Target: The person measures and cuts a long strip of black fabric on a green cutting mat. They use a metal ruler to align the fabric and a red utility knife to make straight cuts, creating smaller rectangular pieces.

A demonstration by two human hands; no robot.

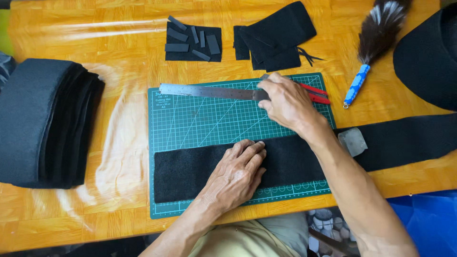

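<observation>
The right hand (285, 102) covers the ruler's (209, 91) far end and most of the red-handled tool (316, 94), so can't tell what that tool is. The black felt strip (190, 173) runs off the right edge, and the fabric roll (426, 57) is cropped at the corner. The mat's (200, 121) print is too small to read.
</observation>
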